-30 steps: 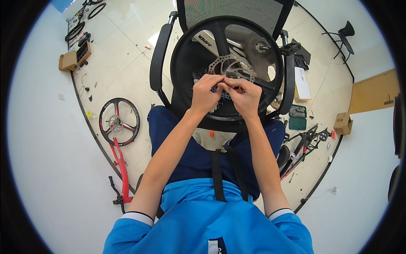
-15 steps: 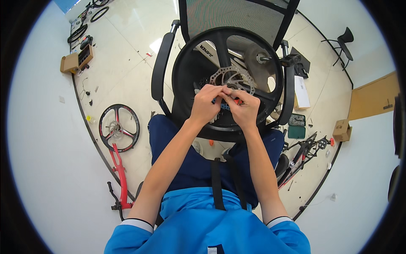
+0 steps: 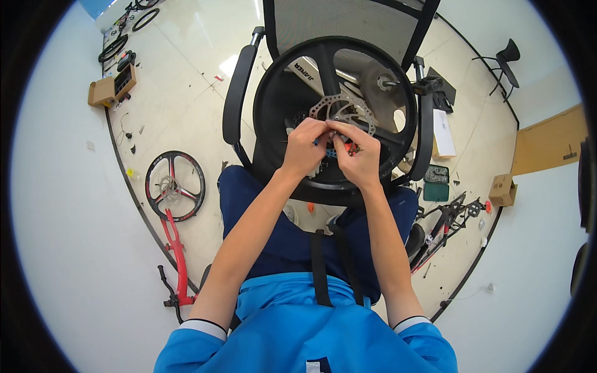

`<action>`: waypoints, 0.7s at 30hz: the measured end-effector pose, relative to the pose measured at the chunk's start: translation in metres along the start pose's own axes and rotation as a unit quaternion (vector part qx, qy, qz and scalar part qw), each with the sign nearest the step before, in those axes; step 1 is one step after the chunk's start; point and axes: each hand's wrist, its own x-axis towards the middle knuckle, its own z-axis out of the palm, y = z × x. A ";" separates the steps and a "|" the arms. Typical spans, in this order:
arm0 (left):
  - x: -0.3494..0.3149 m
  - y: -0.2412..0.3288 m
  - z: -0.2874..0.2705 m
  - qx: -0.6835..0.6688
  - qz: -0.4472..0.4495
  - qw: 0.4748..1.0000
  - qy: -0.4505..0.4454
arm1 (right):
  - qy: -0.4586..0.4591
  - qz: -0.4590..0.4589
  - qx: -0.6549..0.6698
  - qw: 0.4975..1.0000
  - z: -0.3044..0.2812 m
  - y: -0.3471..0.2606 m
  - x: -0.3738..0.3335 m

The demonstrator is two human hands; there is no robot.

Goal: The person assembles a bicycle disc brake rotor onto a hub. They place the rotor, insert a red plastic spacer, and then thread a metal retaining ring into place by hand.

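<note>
A black spoked wheel (image 3: 328, 59) rests on the seat of a black office chair (image 3: 241, 93), in front of my knees. Near its hub sits a silver brake disc (image 3: 321, 110) with a ring of holes. My left hand (image 3: 305, 146) and my right hand (image 3: 360, 155) meet just over the disc's near edge, fingers bent and tips pinched together. Whatever lies between the fingertips is too small and covered to make out. Blue and orange bits show beneath the hands. Behind the wheel's spokes, a white bar-shaped part (image 3: 306, 73) lies on the seat.
To the left on the floor lie another wheel (image 3: 200, 186) with red markings and a red bicycle frame (image 3: 179, 261). A black bicycle frame (image 3: 444, 224), a green case (image 3: 436, 191) and a cardboard box (image 3: 502, 191) are at right. An opened carton (image 3: 102, 93) stands far left.
My fingers have shifted slightly, the right index finger now reaching further across toward the left fingertips. Both hands stay over the disc, and the wheel has barely moved.
</note>
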 end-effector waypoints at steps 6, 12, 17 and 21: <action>0.001 -0.003 -0.006 0.021 0.035 0.999 -0.024 | 0.012 0.001 -0.013 1.000 0.003 0.005 -0.006; -0.002 -0.005 -0.004 0.027 0.001 0.999 -0.023 | 0.050 -0.007 -0.018 0.999 0.011 0.003 -0.010; -0.001 0.000 -0.004 0.008 -0.024 1.000 -0.017 | 0.043 -0.002 -0.045 0.998 0.009 -0.005 0.000; 0.008 0.018 -0.026 -0.082 -0.055 0.995 -0.025 | 0.032 -0.074 -0.046 0.996 -0.012 -0.014 0.024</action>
